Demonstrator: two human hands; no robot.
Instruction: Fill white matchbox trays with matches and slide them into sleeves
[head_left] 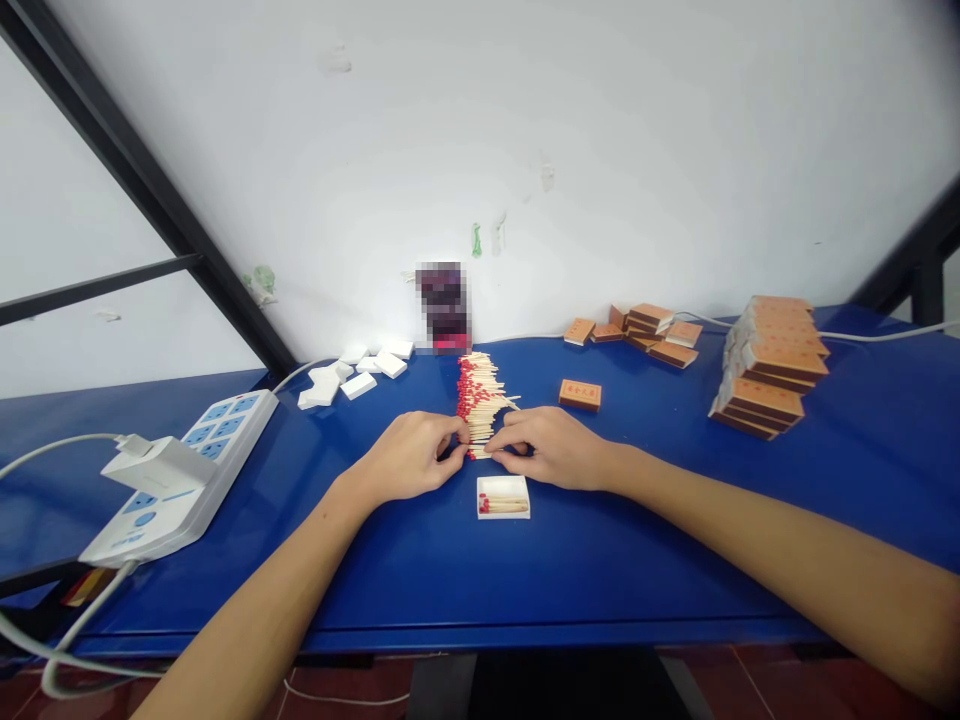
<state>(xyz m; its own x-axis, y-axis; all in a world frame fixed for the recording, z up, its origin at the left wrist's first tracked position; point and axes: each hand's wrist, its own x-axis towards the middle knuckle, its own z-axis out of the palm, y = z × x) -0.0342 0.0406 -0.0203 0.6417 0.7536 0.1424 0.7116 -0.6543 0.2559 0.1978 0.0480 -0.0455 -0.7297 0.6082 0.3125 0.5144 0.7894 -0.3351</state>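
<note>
A long pile of red-tipped matches [480,395] lies on the blue table, heads to the left. At its near end, my left hand [420,452] pinches at the match heads with thumb and forefinger. Opposite it, my right hand [551,448] has its fingertips closed on the bare ends of the same few matches. Exactly how many are between the fingers I cannot make out. Just in front of both hands sits a white matchbox tray [492,484] holding several matches. A closed orange matchbox [580,393] lies beyond my right hand.
White matchbox trays [360,386] are heaped at the back left. Loose orange matchboxes [651,318] lie at the back right, beside tall stacks of matchboxes [772,360]. A power strip [236,425] with a plugged-in adapter [161,468] and cables occupies the left side. A pixelated dark object [444,305] stands against the wall.
</note>
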